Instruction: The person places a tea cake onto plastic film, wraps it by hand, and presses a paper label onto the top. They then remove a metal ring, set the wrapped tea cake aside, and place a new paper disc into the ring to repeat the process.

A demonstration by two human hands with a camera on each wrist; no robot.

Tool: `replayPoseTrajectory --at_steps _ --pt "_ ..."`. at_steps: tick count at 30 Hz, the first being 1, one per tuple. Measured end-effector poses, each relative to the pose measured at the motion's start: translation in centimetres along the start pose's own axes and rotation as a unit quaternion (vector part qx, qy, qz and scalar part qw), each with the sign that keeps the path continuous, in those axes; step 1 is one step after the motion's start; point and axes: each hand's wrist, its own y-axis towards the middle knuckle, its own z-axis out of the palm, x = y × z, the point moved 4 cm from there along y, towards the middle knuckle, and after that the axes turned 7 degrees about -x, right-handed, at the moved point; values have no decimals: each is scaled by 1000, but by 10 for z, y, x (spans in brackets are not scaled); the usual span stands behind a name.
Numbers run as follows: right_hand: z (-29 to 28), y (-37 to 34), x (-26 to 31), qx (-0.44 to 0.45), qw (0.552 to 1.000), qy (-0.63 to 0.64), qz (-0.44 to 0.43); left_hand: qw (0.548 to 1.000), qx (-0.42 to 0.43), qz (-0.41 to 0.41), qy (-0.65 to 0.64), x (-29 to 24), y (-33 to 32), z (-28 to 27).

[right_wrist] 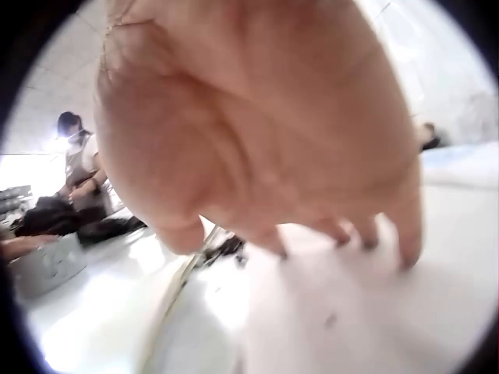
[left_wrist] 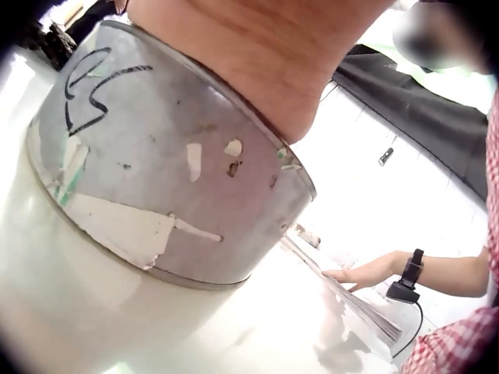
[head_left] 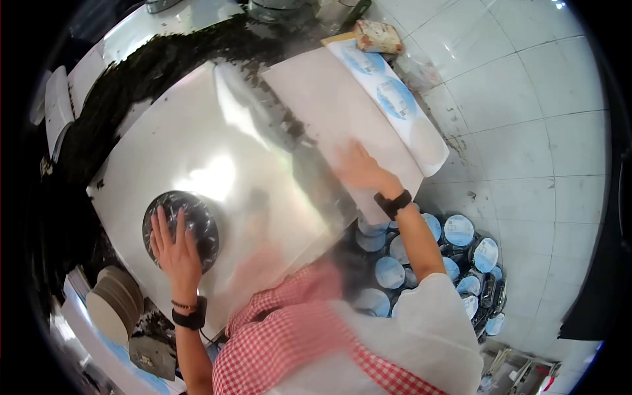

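In the head view, the left hand (head_left: 176, 253) lies with fingers spread on dark, shiny material filling a round ring (head_left: 214, 227). The left wrist view shows that ring as a grey metal band (left_wrist: 171, 156) with black marks and torn paper bits, standing on the pale shiny surface, the heel of the left hand (left_wrist: 249, 54) over its rim. The right hand (head_left: 365, 170), blurred, is over a stack of white sheets (head_left: 329, 99); in the right wrist view the fingertips of the right hand (right_wrist: 265, 132) are at the white sheet (right_wrist: 374, 312), fingers extended.
Blue-and-white printed sheets (head_left: 398, 99) lie along the stack's right edge, a brown-white block (head_left: 378, 37) at its top. Many round packs with pale blue labels (head_left: 459, 230) are at lower right. Round discs (head_left: 108, 316) stand lower left. Dark shreds ring the board (head_left: 151, 151). Another person (right_wrist: 82, 164) stands beyond.
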Motion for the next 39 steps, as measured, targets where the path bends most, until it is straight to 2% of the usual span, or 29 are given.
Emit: replayPoseTrajectory --at_steps 1,2,3,4,6,9,12,15,18,21,23,24,25,26,27,28,29,30,31,33,34,36,37,38,39 --pt "-13 9 -19 34 986 141 80 1000 -3 1 7 0 -1 1" --pt "-25 18 -38 48 946 273 168 1000 -5 11 12 0 -1 2" --pt "-51 39 -48 -1 974 63 215 1000 1 12 14 -1 0 1" --pt "-70 54 -58 -50 955 -150 250 1000 6 12 17 -2 1 0" --pt "-61 59 -91 -20 922 -301 245 999 17 16 31 -1 0 2" --pt "-27 55 -146 77 956 -206 195 999 20 17 39 -1 -1 3" --pt "-23 51 -183 129 961 -166 179 999 30 13 40 -4 -1 0" --pt "-72 48 -171 20 955 18 295 998 39 -4 48 -12 -4 0" --pt "-55 43 -162 -100 963 -20 251 998 24 15 57 -15 -4 0" --pt "-56 34 -197 -190 949 -22 249 1000 10 2 25 -16 -2 -3" --pt "-106 35 -218 -151 917 -48 366 1000 13 -10 26 -14 -5 -1" --pt "-136 29 -226 -196 899 -127 371 999 7 -20 24 -15 -4 -2" --pt "-169 18 -226 -226 868 -80 434 999 1 -30 22 -15 -4 -3" --pt "-188 -4 -249 -252 835 -111 477 999 -29 -16 36 -15 -5 -4" --pt "-203 -34 -277 -326 813 -151 458 999 -34 -5 36 -14 -5 -3" --pt "-218 -58 -289 -386 773 -207 460 998 -39 5 38 -13 -4 -1" --pt "-234 -73 -285 -437 700 -236 514 998 -42 9 43 -11 -6 -1" --pt "-239 -90 -295 -467 683 -144 542 999 -29 -10 36 -10 -5 -2" --pt "-233 -79 -263 -547 680 48 486 999 -16 -33 29 -12 -5 -2" --pt "-217 -15 -135 -590 653 279 384 998 -20 -60 -3 -9 -6 1" --pt "-197 20 -60 -583 661 315 351 997 -25 -69 -15 -9 -5 0" --pt "-126 54 30 -450 814 259 260 997 -24 -78 -12 -7 -8 2" --pt "-74 53 71 -297 883 140 337 997 -22 -74 0 -6 -8 4" --pt "-62 74 129 -272 926 161 205 997 -25 -74 -9 -7 -8 3" --pt "-47 92 188 -232 949 204 57 997 -30 -71 -22 -8 -6 2"
